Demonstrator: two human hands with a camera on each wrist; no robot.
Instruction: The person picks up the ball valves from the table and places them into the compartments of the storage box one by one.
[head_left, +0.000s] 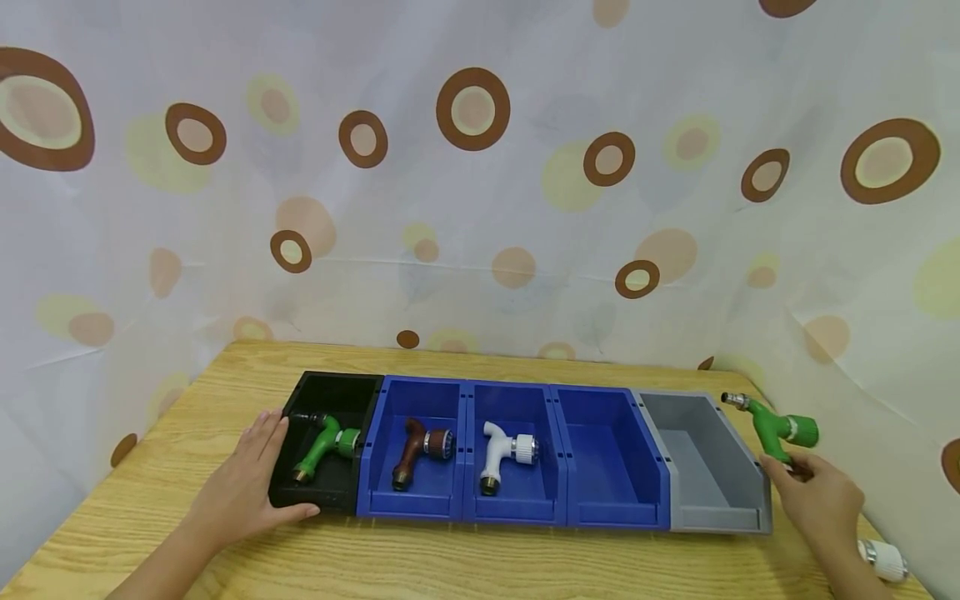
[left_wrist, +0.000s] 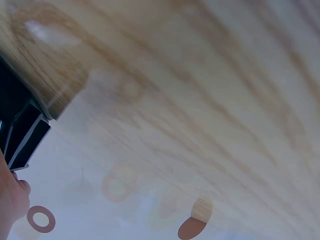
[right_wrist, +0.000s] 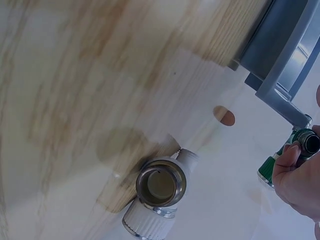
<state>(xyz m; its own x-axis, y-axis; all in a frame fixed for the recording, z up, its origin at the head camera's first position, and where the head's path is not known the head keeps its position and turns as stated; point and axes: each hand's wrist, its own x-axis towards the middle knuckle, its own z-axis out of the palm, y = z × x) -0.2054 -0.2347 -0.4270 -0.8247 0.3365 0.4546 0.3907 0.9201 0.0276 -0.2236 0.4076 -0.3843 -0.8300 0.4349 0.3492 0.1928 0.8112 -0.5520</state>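
My right hand (head_left: 817, 500) grips a green tap (head_left: 772, 427) by its lower end, raised beside the grey bin (head_left: 757, 521) at the right end of the row. In the right wrist view the tap's threaded end (right_wrist: 311, 144) pokes out past the thumb. My left hand (head_left: 243, 483) rests with straight fingers along the outer side of the black bin (head_left: 330, 502), thumb at its front edge. Inside that bin lies another green tap (head_left: 324, 446) with a dark spout tip. The left wrist view catches only a bit of that hand and the bin's dark edge (left_wrist: 30, 135).
Between the black and grey bins stand three blue bins (head_left: 416, 505). One holds a brown tap (head_left: 412, 454), the middle one a white tap (head_left: 495, 454). Another white tap (head_left: 888, 560) lies on the wooden table (head_left: 480, 567) behind my right forearm. A patterned curtain (head_left: 480, 208) surrounds the table.
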